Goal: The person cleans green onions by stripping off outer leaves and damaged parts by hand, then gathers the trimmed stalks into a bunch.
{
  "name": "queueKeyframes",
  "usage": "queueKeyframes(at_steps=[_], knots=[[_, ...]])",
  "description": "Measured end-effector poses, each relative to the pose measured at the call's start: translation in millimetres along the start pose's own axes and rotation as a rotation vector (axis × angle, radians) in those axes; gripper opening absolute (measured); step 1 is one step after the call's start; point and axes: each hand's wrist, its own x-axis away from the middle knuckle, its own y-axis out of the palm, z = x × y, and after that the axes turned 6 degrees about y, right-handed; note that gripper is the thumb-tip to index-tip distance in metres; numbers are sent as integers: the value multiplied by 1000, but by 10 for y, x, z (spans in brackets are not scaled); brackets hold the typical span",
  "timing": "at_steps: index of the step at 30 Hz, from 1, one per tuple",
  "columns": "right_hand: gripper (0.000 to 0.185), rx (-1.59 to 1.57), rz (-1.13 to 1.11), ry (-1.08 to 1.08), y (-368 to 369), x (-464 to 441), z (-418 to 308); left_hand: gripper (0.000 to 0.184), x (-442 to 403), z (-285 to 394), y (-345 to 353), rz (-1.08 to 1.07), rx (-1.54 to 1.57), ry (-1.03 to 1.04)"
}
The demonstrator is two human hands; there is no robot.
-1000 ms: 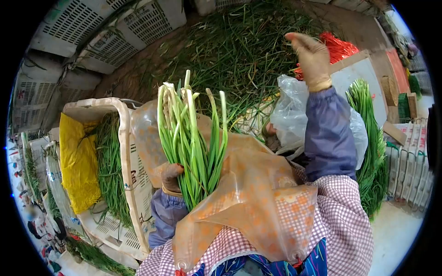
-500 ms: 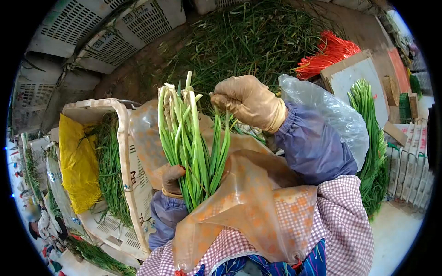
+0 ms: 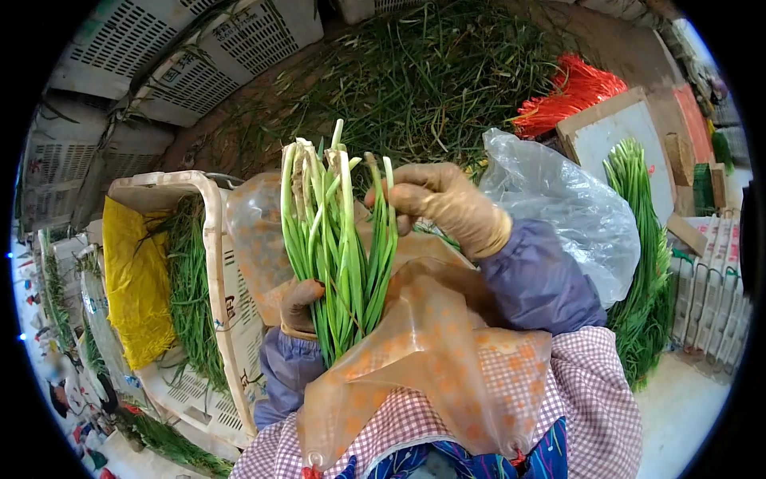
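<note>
A loose bunch of chives (image 3: 339,239), pale cut ends up and green leaves down, stands upright over my lap. Its lower part is gripped by my left hand (image 3: 300,305), whose gloved thumb shows in front while the other fingers are hidden behind the leaves. At the bunch's right edge, my gloved right hand (image 3: 447,203) is closed with thumb and fingers pinching a chive stalk near its top. Under both hands spreads a clear plastic apron (image 3: 423,319) with orange spots.
At left stands a white crate (image 3: 215,263) holding chives and a yellow sack (image 3: 136,279). Trimmed leaves (image 3: 431,80) cover the floor ahead. Red ties (image 3: 566,94), a clear plastic bag (image 3: 558,215) and a tall chive bundle (image 3: 642,263) are at right.
My right hand has come down slightly and its fingers now pinch a stalk at the bunch's right edge. The bunch has shifted slightly to the right in my left hand.
</note>
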Motion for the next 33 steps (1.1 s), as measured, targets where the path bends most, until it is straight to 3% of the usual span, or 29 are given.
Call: queueKeyframes(at_steps=[3,6,8,9,10,11,13,15,17,20,21,22,23,24,26,27,28,30,33], knots=[[23,-60,43,-101,102,-49,81,63,19,10,-15,4,-13,25],[19,45,285,-266,-26,-95,71,61,65,39,-102,33,-4,72],[32,-61,377,-507,-262,-105,-107,61,97,35,-138,63,9,85],[21,-232,423,-654,-497,-147,-205,61,87,37,-140,44,3,48],[21,-434,573,-738,-791,-195,-317,61,81,33,-118,29,-1,28],[22,-434,707,-734,-1156,-160,-394,61,74,28,-95,15,-6,9],[19,20,692,-759,-1270,-161,-455,61,22,22,13,-59,16,21],[19,293,411,-450,-678,-179,-472,63,1,24,35,-65,-10,6],[40,416,116,-94,-101,-99,-424,66,7,19,83,-7,-67,4],[23,227,12,60,74,-269,-162,67,39,5,230,120,-309,92],[20,240,55,-18,47,-290,-169,65,41,93,94,-11,-289,22],[19,252,100,-96,-26,-314,-192,65,66,124,103,-6,-294,34],[18,485,240,-606,-235,-474,-88,65,79,143,189,-5,-254,39],[17,606,409,-736,-445,-458,-200,65,80,152,265,-6,-211,42],[14,916,1014,-921,-968,-422,-396,66,56,159,337,-21,-211,82],[17,729,1081,-943,-1047,-369,-508,65,46,161,357,-9,-265,102],[22,446,939,-900,-1040,-300,-532,64,19,163,374,5,-318,125],[23,384,490,-907,-645,-152,-538,63,-2,149,401,0,-307,111],[21,380,207,-382,-8,21,-357,60,-59,145,467,2,-368,96]])
